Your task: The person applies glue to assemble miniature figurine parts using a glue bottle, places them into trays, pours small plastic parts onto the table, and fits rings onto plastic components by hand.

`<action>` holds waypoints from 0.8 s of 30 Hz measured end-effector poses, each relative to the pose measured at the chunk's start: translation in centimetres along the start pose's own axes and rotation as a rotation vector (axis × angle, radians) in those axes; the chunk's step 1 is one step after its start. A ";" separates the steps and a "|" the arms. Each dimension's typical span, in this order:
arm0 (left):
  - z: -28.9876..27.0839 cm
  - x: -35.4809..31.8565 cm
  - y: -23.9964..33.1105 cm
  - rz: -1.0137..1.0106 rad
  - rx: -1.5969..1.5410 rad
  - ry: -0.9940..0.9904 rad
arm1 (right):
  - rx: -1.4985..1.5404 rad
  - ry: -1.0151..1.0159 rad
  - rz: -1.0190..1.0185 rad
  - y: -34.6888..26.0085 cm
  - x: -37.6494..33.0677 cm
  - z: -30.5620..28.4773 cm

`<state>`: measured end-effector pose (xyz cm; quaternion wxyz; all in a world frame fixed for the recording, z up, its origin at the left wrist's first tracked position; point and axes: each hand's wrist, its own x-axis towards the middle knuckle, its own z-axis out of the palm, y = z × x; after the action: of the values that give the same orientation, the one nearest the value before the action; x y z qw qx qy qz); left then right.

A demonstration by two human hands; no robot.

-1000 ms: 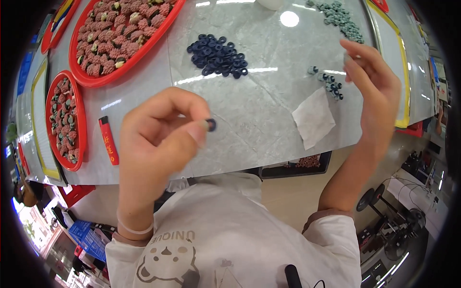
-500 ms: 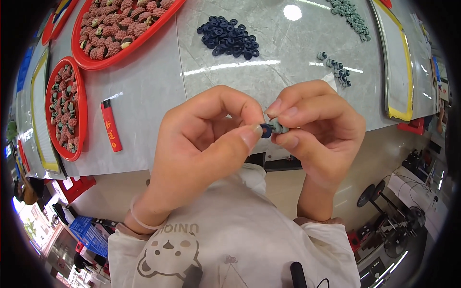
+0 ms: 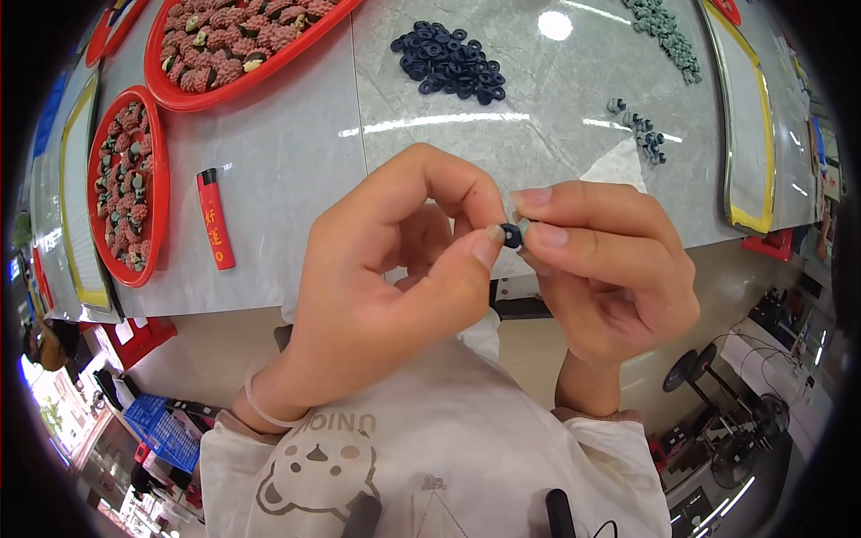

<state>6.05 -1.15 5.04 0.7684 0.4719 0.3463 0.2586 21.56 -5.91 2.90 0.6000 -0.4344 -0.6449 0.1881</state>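
Over the near edge of the table, my two hands meet at the fingertips. My left hand is closed, pinching a small dark blue ring between thumb and forefinger. From the other side my right hand grips a small grey-green piece, mostly hidden by the fingers. Ring and piece touch; how far one sits in the other I cannot tell. Beyond the hands lies a pile of dark blue rings. At the far right is a heap of grey-green pieces, with several blue-and-green pieces nearer me.
A large red tray and a smaller red tray hold pink ridged pieces on the left. A red lighter lies near them. White paper sits behind my right hand. A yellow-edged panel stands at the right.
The ring and the grey-green piece have come closer together, and the right fingers now cover more of the green piece. Both hands have shifted slightly right.
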 end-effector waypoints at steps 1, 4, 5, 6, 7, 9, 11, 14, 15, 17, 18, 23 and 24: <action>0.1 0.0 -0.1 0.130 0.147 0.031 | -0.004 0.004 0.002 0.0 0.0 0.1; 0.1 0.6 -0.9 0.513 0.495 0.110 | 0.048 0.033 0.049 -0.2 -0.1 0.5; 0.1 0.8 -1.0 0.767 0.691 0.153 | 0.097 0.060 0.096 -0.2 -0.2 0.5; 0.1 0.8 -1.0 0.766 0.691 0.150 | 0.097 0.063 0.097 -0.1 -0.2 0.5; 0.3 0.5 -0.7 0.858 0.804 0.175 | 0.177 0.068 0.117 0.1 -0.3 0.4; 0.3 0.4 -0.6 0.947 0.920 0.199 | 0.261 0.074 0.139 0.2 -0.4 0.4; -0.3 0.7 -0.6 1.002 0.906 0.121 | 0.485 0.094 0.244 0.1 -0.6 0.6; -0.9 1.7 -0.5 0.919 0.611 0.004 | 0.585 0.153 0.292 -0.1 -0.8 1.0; -0.9 1.5 -0.3 0.918 0.611 0.002 | 0.584 0.156 0.293 -0.1 -0.9 1.1; -0.8 0.6 0.3 0.471 0.316 -0.020 | 0.638 0.162 0.310 -0.1 -0.9 1.1; -0.8 0.8 0.2 0.470 0.317 -0.019 | 0.640 0.163 0.310 -0.2 -0.9 1.3; -0.9 0.9 0.0 0.497 0.384 -0.014 | 0.671 0.216 0.322 -0.4 -1.0 1.6; -0.9 1.1 0.0 0.495 0.385 -0.015 | 0.672 0.217 0.323 -0.4 -1.1 1.6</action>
<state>6.02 0.15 4.46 0.5812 0.6805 0.2580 0.3640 19.84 -6.57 2.25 0.7363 -0.3270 -0.4033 0.4339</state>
